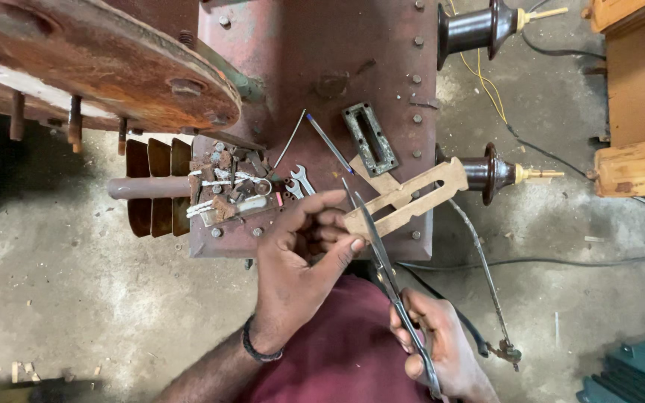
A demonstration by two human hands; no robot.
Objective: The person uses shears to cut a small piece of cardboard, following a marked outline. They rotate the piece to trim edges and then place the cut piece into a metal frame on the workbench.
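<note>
My left hand grips one end of a tan cardboard gasket strip with a long slot cut through it, holding it over the rusty red metal tank top. My right hand holds the handles of long steel scissors. Their open blades point up and away and meet the gasket near my left thumb. A rectangular metal frame plate lies on the tank just beyond the gasket.
A pile of rusty bolts, nuts and a small spanner lies on the tank's left part. Two dark brown insulator bushings stick out to the right. A rusty flange is at upper left, cables cross the concrete floor, wooden blocks stand right.
</note>
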